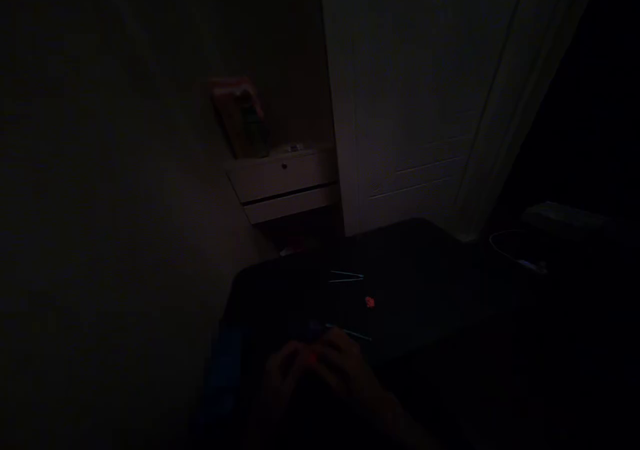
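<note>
The picture is very dark. My left hand point(281, 369) and my right hand point(346, 362) are close together over the near part of a dark table point(415, 270). Their fingers close round a small red piece point(311, 358), whose kind I cannot make out. Just beyond my right hand lies a thin pale-blue stick point(356, 334), partly behind the fingers. Further off, two thin pale-blue lines point(346, 278) meet at their right end like a V. Between these and the stick rests a small orange-red lump point(369, 301), apart from both hands.
A blue object point(225, 363) is at the table's left side. Behind the table are a white drawer unit point(285, 178) with a box-like thing point(243, 120) on top and a pale panelled door point(405, 103). A thin white cable point(500, 240) shows at the right.
</note>
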Demonstrator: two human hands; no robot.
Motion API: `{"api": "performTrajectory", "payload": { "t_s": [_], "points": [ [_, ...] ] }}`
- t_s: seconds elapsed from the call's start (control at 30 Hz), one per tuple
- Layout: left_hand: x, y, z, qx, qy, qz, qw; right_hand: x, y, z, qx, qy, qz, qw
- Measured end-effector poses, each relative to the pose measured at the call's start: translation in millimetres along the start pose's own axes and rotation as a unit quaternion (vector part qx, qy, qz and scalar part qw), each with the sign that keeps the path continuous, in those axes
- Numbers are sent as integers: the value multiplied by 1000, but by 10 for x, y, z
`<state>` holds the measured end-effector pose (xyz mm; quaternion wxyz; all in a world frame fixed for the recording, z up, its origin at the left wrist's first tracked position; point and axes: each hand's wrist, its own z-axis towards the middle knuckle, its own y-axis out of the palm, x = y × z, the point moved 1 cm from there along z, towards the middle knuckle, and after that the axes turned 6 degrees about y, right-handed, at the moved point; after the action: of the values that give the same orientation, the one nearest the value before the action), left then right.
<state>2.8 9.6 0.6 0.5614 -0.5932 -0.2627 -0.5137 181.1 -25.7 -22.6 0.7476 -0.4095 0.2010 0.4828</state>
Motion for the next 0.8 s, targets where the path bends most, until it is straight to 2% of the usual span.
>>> {"api": "performTrajectory", "payload": {
  "t_s": [0.3, 0.43, 0.53, 0.63, 0.73, 0.8],
  "points": [
    [31, -29, -9, -18, 14, -23, 999, 9, 7, 26, 8, 11, 27, 1000],
    [53, -60, -18, -48, 2, -29, 998, 13, 12, 31, -5, -17, -5, 1000],
    [-3, -68, -20, -63, -5, -29, 998, 17, 3, 26, 4, -39, -27, 999],
    [-147, -65, -36, -34, -32, -19, 999, 13, -9, 18, 7, -49, -53, 997],
    [-309, -76, -63, 47, -65, -5, 997, -3, -19, 22, 9, -50, -45, 998],
    [-366, -82, -72, 46, -68, -4, 997, -12, -20, 31, -1, -34, -32, 999]
  ]
}}
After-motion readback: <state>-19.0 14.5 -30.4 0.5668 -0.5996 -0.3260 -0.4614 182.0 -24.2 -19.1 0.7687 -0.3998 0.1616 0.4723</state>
